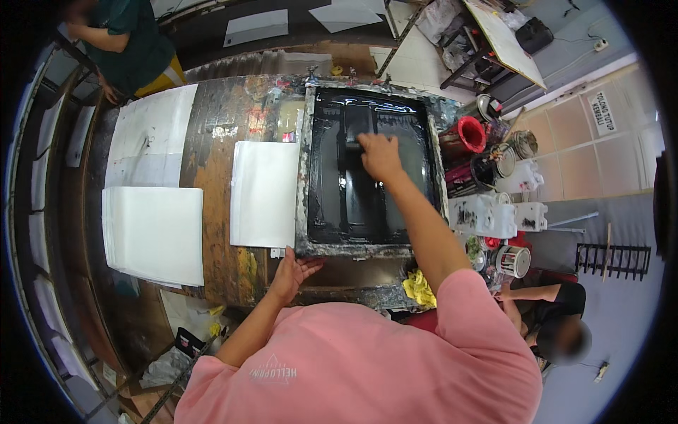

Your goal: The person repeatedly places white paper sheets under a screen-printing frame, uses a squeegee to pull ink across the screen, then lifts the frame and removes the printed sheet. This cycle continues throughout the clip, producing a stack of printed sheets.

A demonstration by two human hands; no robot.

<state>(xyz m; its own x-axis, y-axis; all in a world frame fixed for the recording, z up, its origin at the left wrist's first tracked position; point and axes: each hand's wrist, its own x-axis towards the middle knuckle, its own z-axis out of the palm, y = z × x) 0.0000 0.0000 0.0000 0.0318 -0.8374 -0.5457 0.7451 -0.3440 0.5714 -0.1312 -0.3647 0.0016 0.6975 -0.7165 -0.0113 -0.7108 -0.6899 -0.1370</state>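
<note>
In front of me lies a screen-printing frame (302,191) with a worn, paint-crusted rim and wet black ink (328,205) over its mesh. My right hand (381,157) reaches across the mesh with its fingers curled around a long black bar that looks like a squeegee (359,124). Ink and glare blur the bar's edges. At the frame's near left corner is my left hand (289,275), fingers stretched out to the right and thumb up beside the rim. It holds nothing that I can see. White paper (264,194) sticks out along the frame's left side.
Stacked white sheets (152,233) lie on the stained wooden table (217,159). Ink containers, including a red tub (466,134), and white jugs (487,215) crowd the right side, near a yellow cloth (420,288). One person (134,42) stands far left; another (544,311) is at right.
</note>
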